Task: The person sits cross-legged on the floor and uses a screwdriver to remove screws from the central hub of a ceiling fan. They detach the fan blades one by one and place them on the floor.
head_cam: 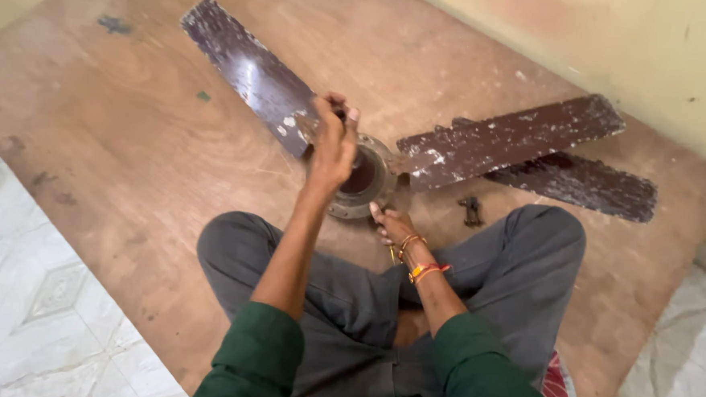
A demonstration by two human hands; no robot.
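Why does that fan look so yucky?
The ceiling fan lies on a wooden board instead of hanging. Its brown blades are spotted white and worn. The left hand grips something at its hub.
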